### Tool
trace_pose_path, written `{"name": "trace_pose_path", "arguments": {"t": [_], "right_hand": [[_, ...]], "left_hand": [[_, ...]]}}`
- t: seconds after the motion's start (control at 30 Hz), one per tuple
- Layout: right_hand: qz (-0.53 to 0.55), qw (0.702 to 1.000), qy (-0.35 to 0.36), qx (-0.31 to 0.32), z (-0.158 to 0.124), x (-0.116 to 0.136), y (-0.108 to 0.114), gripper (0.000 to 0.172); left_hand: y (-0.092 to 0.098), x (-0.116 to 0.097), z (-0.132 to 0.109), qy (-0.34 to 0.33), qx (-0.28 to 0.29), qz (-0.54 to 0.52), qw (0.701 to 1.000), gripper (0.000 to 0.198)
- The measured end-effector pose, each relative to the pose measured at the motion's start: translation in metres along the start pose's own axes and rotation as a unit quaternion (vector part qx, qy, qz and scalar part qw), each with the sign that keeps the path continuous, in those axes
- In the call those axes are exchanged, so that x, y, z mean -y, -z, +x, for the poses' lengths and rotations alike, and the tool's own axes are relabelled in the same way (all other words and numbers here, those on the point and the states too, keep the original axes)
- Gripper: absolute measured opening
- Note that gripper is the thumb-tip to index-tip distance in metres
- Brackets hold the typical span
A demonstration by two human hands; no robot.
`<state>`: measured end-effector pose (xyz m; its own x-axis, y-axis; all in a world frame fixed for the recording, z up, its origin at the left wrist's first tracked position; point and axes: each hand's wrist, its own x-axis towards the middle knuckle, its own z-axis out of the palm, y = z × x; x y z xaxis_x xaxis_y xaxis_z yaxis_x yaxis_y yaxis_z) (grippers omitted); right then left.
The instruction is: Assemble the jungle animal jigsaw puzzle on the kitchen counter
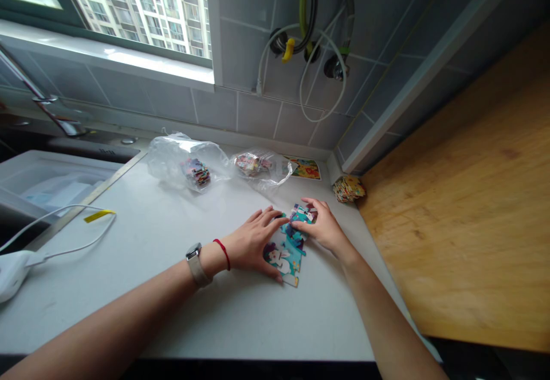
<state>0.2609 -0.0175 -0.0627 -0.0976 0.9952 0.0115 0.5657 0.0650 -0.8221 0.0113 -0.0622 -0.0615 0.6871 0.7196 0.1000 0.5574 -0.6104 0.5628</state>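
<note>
A partly joined jigsaw puzzle [284, 258] in teal, white and purple lies on the white countertop, with a rabbit-like white figure on it. My left hand [255, 242] rests with fingers spread along the puzzle's left side, a watch and a red cord on its wrist. At the puzzle's upper right, my right hand [324, 226] grips a puzzle piece [304, 214] between thumb and fingers. That piece sits against the upper end of the joined part; whether it interlocks I cannot tell.
Behind the puzzle are two clear plastic bags [189, 162] of pieces, a picture card [306, 168] and a stack of pieces [348, 188]. A wooden panel [464, 196] borders the right. At left are a sink with a plastic bin [55, 173], and a white cable with power strip [15, 274].
</note>
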Motion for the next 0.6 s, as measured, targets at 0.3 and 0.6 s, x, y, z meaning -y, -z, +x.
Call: {"name": "trace_pose_path", "arguments": {"t": [0.3,0.6], "right_hand": [[0.164,0.977,-0.085,0.107,-0.005,0.011,0.001,0.100],[-0.019,0.994,0.003,0.108,-0.013,0.024,0.004,0.073]], "left_hand": [[-0.001,0.000,0.000,-0.022,-0.047,-0.002,0.999,0.123],[0.002,-0.004,0.000,0.006,-0.027,0.005,1.000,0.125]]}}
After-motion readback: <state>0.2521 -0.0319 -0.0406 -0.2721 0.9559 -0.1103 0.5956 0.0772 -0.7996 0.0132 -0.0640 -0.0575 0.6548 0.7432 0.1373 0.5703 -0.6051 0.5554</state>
